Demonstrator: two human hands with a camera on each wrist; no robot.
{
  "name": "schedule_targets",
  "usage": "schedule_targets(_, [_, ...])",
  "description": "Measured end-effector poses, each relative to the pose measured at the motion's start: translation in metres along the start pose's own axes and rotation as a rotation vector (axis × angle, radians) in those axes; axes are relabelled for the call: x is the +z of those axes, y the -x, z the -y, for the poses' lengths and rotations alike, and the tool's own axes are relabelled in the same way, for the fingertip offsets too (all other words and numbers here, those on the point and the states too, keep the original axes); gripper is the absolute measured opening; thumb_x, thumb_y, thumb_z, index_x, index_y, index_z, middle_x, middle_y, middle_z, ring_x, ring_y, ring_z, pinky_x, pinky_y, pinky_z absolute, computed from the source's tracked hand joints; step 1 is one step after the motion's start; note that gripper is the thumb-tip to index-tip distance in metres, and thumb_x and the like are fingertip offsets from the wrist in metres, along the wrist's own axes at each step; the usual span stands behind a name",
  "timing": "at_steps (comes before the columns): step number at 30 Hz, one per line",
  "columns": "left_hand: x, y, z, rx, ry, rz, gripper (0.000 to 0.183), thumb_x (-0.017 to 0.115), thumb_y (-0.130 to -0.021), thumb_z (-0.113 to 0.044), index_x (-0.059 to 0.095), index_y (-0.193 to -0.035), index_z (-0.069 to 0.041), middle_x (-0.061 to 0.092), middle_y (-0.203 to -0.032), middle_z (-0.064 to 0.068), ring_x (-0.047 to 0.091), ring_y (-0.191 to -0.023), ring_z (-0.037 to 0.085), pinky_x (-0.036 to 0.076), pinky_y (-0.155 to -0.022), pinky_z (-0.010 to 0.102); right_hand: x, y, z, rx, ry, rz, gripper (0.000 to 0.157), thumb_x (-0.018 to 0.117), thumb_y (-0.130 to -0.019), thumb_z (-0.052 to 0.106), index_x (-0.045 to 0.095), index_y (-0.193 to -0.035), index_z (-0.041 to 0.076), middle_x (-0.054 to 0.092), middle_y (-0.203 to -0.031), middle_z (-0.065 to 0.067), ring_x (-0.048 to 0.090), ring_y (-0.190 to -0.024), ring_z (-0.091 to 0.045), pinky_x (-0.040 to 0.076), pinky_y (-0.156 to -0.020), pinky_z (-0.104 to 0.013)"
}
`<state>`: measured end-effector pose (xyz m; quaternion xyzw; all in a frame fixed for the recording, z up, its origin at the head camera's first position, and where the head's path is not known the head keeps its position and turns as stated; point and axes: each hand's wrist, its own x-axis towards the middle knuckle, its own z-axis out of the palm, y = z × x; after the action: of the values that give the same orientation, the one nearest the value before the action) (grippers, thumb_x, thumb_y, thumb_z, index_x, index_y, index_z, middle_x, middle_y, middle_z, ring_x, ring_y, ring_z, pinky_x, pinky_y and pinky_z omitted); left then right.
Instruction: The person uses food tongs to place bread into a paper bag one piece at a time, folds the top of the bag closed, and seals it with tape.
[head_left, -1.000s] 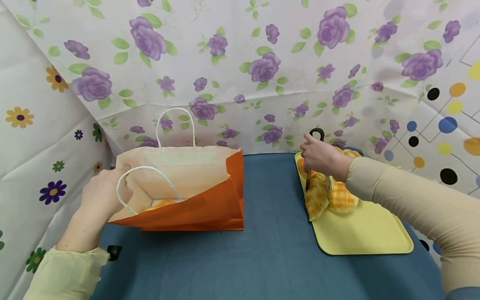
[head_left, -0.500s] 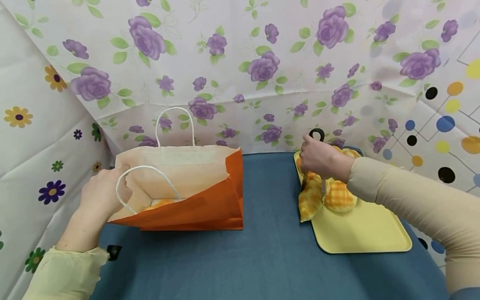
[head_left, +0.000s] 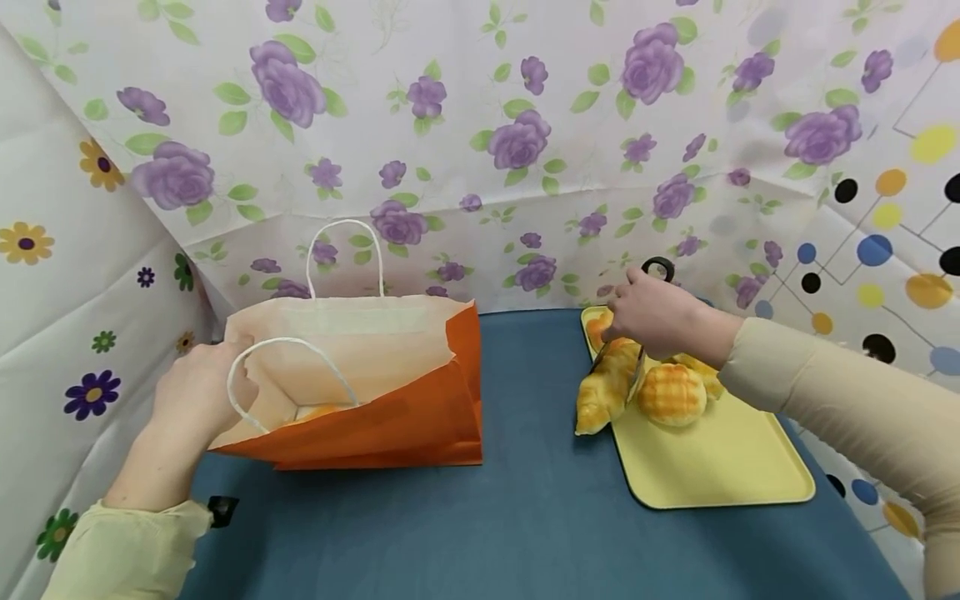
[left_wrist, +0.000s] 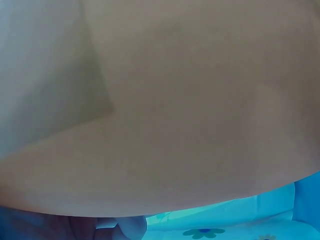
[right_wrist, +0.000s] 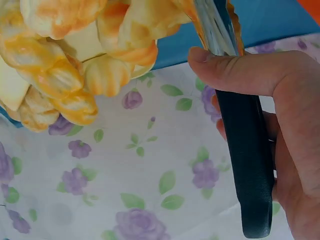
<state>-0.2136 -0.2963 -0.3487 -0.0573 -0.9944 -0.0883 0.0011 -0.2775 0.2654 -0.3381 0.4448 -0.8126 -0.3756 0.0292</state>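
Observation:
My left hand point(head_left: 198, 383) grips the left rim of an orange paper bag point(head_left: 397, 429) with white cord handles. Pale bag paper fills most of the left wrist view. Part of a yellow bread point(head_left: 321, 411) shows inside the bag. On the other side, my right hand point(head_left: 660, 315) holds tongs point(right_wrist: 247, 155) with black handles, the thumb lying along one arm in the right wrist view. Between the tongs' ends is a long golden bread roll point(head_left: 606, 390), jutting over the left edge of a yellow tray point(head_left: 720, 467). A round, grid-marked bun point(head_left: 673, 396) sits just right of it.
More breads point(right_wrist: 55, 75) lie on the tray's far part, partly hidden by my right hand in the head view. A blue cloth point(head_left: 540, 517) covers the table. Flowered sheets point(head_left: 450, 108) rise behind and at the sides. A small black object point(head_left: 222, 510) lies near my left wrist.
My right hand has tilted the tongs, bringing the long bread roll leftward and past the tray's edge. The round bun shows more fully. My left hand keeps its grip on the bag.

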Motion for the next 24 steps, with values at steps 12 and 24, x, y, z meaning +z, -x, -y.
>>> schedule_targets(12, [0.000,-0.003,0.000,0.008,-0.002,-0.009,0.056,0.067,-0.086,0.000,0.054,-0.139,0.014,0.068,-0.098,0.034,0.063,-0.078,0.048,0.056,-0.061,0.061,-0.003,0.035,-0.018,0.104,-0.166,-0.179,0.058,0.075,-0.077,0.007,0.079,-0.128,0.035,0.051,-0.076,0.001,0.036,-0.065,-0.017,0.027,-0.066,-0.040])
schedule_targets(24, [-0.001,-0.001,-0.002,-0.013,-0.003,0.007,0.056,0.066,-0.088,0.000,0.052,-0.140,0.013,0.067,-0.101,0.036,0.063,-0.082,0.049,0.056,-0.064,0.062,-0.035,0.057,-0.034,0.183,-0.196,-0.295,0.069,0.088,-0.076,0.023,0.071,-0.143,0.034,0.059,-0.087,-0.001,0.040,-0.061,-0.014,0.034,-0.061,-0.037])
